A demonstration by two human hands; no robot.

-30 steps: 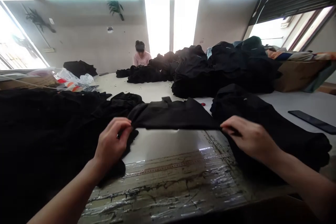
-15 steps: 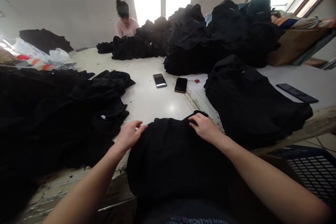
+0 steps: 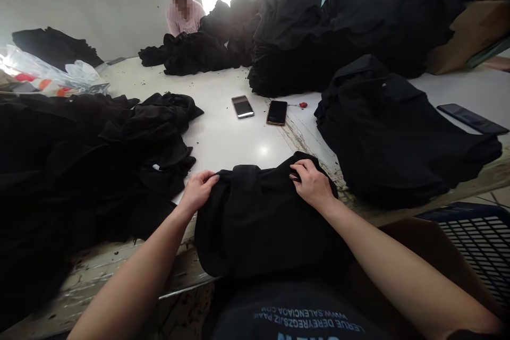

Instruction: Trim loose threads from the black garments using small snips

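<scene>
A black garment [image 3: 263, 212] lies across the table's front edge and hangs toward my body. My left hand [image 3: 198, 190] pinches its upper left edge between thumb and fingers. At the upper right, my right hand [image 3: 313, 183] is closed on the cloth with bent fingers. Something small and dark shows between those fingers; whether it is a fold or a separate item I cannot make out. A folded flap stands up along the garment's far edge, between the hands.
Loose black garments [image 3: 99, 170] lie on the left, with a stack of black garments [image 3: 398, 138] on the right. Two phones [image 3: 243, 107] rest ahead, and a dark flat device [image 3: 472, 118] lies far right. A blue plastic crate [image 3: 478, 239] stands below. A person [image 3: 185, 13] sits behind more piles.
My left hand has closed on the garment's edge. The cloth near my right hand has risen and spread. My view has tilted down slightly.
</scene>
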